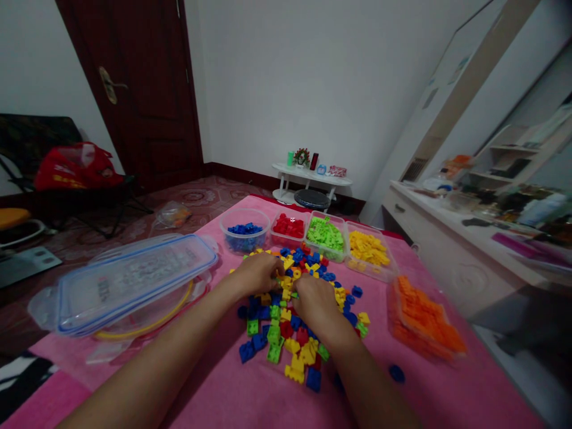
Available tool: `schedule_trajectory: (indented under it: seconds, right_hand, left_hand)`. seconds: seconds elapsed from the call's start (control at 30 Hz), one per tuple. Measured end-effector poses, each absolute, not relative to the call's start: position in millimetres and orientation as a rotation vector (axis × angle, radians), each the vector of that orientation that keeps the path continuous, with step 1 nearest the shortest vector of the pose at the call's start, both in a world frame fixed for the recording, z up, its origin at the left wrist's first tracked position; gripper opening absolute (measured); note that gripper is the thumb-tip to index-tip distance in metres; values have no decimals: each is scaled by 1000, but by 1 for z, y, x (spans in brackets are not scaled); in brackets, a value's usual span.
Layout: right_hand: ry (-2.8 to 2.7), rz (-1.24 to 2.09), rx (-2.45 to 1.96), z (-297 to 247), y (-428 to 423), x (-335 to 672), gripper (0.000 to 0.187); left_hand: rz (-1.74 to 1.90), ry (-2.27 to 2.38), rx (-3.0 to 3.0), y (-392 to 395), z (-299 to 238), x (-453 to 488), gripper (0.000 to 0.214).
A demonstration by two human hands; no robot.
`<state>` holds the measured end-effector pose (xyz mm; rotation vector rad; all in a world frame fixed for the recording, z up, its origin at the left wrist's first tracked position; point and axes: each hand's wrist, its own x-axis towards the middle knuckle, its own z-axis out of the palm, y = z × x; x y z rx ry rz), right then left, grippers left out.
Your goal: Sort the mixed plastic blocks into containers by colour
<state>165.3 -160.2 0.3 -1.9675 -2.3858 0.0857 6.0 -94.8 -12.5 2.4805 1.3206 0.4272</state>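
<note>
A loose pile of building blocks (286,329) in red, yellow, blue and green covers the middle of the pink cloth. My left hand (261,274) reaches into the pile's left side, fingers curled down and closed; what lies between them is hidden. Just to its right, my right hand (314,302) is closed in a pinch, with a small green block (294,295) at its fingertips. Behind the pile stand a round tub of blue blocks (245,238) and box-shaped containers of red blocks (289,226), green blocks (326,235) and yellow blocks (368,247).
At the right, a clear box holds orange blocks (426,319). A dark blue round piece (396,373) lies apart near the front. Stacked clear lids (134,280) rest at the table's left. A white dresser (460,238) stands beyond the right edge, a low white table (308,173) by the wall.
</note>
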Motion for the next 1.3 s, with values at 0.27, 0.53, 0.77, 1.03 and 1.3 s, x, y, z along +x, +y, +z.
schedule_trajectory:
  seconds: [0.27,0.53,0.77,1.03,1.3]
  right_hand:
    - [-2163,139,-1852,-8,-148,182,22]
    - [-1218,1008,-1254,-12,-133,189,23]
    - [-473,1830,-684,-3,-142,171,17]
    - [-326,1807,-726,-5,-131,187,25]
    - [-370,1241,-1088,45,-42,235,28]
  left_hand:
    - [696,1301,2359,-86,-8,1,21]
    - [1255,1025,1993,-96,12,16,22]
    - [1189,868,1933,-109,14,26,25]
    - [1235,927,1967,-107,15,24,20]
    - [1217,975,2073,-103,16,20,16]
